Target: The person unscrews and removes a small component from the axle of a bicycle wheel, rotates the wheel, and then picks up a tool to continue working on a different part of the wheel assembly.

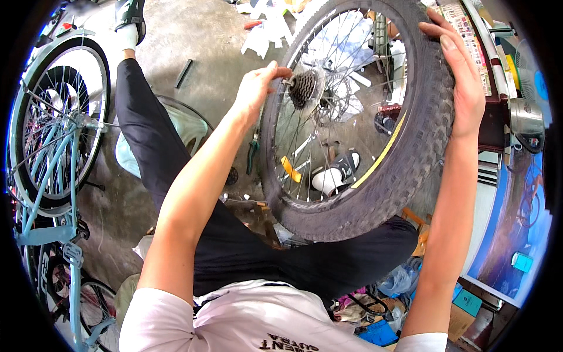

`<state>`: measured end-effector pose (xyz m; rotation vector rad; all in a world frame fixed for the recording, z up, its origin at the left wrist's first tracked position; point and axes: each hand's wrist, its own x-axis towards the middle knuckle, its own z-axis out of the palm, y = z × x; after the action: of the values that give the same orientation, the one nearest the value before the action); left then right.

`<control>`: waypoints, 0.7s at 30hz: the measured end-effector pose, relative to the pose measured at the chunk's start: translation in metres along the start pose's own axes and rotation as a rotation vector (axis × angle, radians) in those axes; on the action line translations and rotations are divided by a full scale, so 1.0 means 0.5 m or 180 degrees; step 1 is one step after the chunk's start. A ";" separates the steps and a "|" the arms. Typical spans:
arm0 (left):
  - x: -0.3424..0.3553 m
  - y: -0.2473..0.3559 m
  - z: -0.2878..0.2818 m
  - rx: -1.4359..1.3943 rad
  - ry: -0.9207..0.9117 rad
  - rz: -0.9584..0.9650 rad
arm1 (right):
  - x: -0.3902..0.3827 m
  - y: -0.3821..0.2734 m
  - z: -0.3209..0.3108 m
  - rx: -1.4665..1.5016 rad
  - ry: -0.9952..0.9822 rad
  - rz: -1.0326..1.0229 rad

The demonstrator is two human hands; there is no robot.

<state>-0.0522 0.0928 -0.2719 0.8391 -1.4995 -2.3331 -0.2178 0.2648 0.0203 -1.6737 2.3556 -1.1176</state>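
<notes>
A bicycle wheel with a knobby black tyre (352, 218) stands tilted in front of me, its lower edge by my black-trousered leg. My left hand (257, 88) is closed in a pinch at the axle end (288, 82), beside the dark cassette (302, 90) at the hub. What lies between its fingertips is mostly hidden. On the far right of the wheel, my right hand (465, 88) curves round the outside of the tyre and steadies it. Through the spokes a brake disc (335, 88) shows behind the cassette.
A light-blue bicycle (73, 176) fills the left side. Beside my leg is a pale green stool (130, 155). Green-handled pliers (253, 154) and a dark bar (183, 73) lie on the concrete floor. Cartons (463, 311) and bags (399, 280) crowd the lower right.
</notes>
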 end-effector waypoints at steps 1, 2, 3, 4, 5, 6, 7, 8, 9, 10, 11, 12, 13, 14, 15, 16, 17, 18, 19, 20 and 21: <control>0.005 -0.004 -0.005 -0.0077 0.0154 -0.0005 | -0.002 0.001 0.005 0.0006 -0.0010 0.0016; 0.015 -0.005 -0.012 -0.0160 0.0321 0.0023 | 0.002 -0.001 0.007 0.0120 -0.0005 0.0036; 0.016 -0.012 -0.018 -0.0118 0.0356 -0.0071 | 0.006 -0.003 0.010 0.0234 -0.0003 0.0056; 0.017 -0.019 -0.023 -0.0129 0.0374 -0.0060 | 0.008 -0.004 0.012 0.0238 -0.0016 0.0036; 0.002 -0.010 -0.009 -0.0008 0.0235 -0.0038 | -0.001 0.000 0.010 0.0620 0.0043 0.0263; -0.009 -0.002 0.002 0.0112 0.0095 -0.0016 | -0.009 0.005 0.006 0.1000 0.0105 0.0491; -0.002 0.002 0.007 0.0045 0.0004 0.0071 | -0.007 0.006 -0.005 0.0358 0.0058 0.0156; 0.008 0.005 -0.006 0.0031 0.0044 0.0202 | -0.005 0.004 0.000 0.0367 0.0041 0.0156; 0.012 -0.005 -0.017 0.0004 0.0118 0.0073 | -0.004 0.002 0.004 0.0386 0.0059 0.0142; 0.011 -0.015 -0.023 -0.0021 0.0191 -0.0054 | -0.003 0.000 0.007 0.0404 0.0079 0.0129; 0.006 -0.011 -0.016 -0.0031 0.0190 -0.0051 | -0.002 0.001 0.007 0.0396 0.0074 0.0125; 0.000 -0.009 -0.006 0.0029 0.0188 -0.0042 | -0.001 0.001 0.006 0.0427 0.0080 0.0141; -0.004 -0.004 0.000 0.0091 0.0185 -0.0033 | 0.000 0.001 0.005 0.0458 0.0088 0.0157; -0.003 0.002 0.006 0.0078 0.0155 -0.0043 | -0.004 -0.004 0.001 0.0468 0.0102 0.0195; -0.003 0.004 -0.001 0.0037 0.0131 0.0040 | -0.010 -0.017 0.019 0.0487 0.0093 0.0216; -0.002 0.004 -0.008 -0.0004 0.0106 0.0123 | -0.018 -0.035 0.044 0.0701 0.0343 0.0342; 0.006 0.007 -0.010 0.0044 0.0197 0.0045 | -0.014 -0.043 0.041 0.0797 0.0477 0.0374; 0.007 0.005 -0.010 0.0045 0.0201 0.0062 | -0.013 -0.050 0.039 0.0895 0.0609 0.0412; 0.004 0.001 -0.007 0.0091 0.0214 -0.0020 | -0.011 -0.045 0.018 0.0894 0.0313 0.0349; -0.007 -0.001 -0.001 0.0139 0.0212 -0.0135 | -0.011 -0.050 0.013 0.0888 0.0017 0.0322; -0.018 0.008 0.006 0.0000 0.0104 0.0139 | -0.013 -0.053 0.021 0.0888 0.0019 0.0342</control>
<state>-0.0470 0.0975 -0.2645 0.8321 -1.4897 -2.2772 -0.1893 0.2606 0.0254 -1.4351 2.1427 -1.3570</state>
